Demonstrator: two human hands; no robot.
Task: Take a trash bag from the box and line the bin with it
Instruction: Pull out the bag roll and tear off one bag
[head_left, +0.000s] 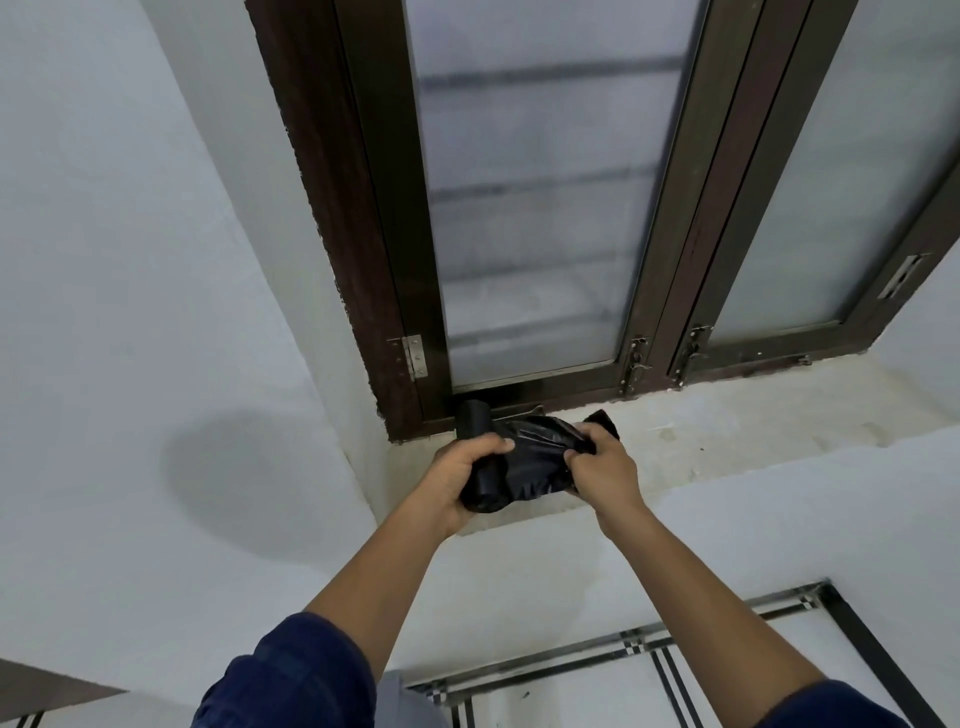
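Observation:
A black roll of trash bags (480, 441) is held above the window sill (727, 431). My left hand (457, 480) is closed around the roll's lower end. My right hand (602, 467) pinches the loose, crinkled black trash bag (535, 457) that stretches from the roll to the right. A corner of that bag sticks out past my right fingers. Neither a box nor a bin is in view.
A dark-framed window (545, 208) with frosted glass stands right behind the hands, with latches along its lower edge. White walls close in on the left and below. The floor (675, 691) with dark tile lines shows at the lower right.

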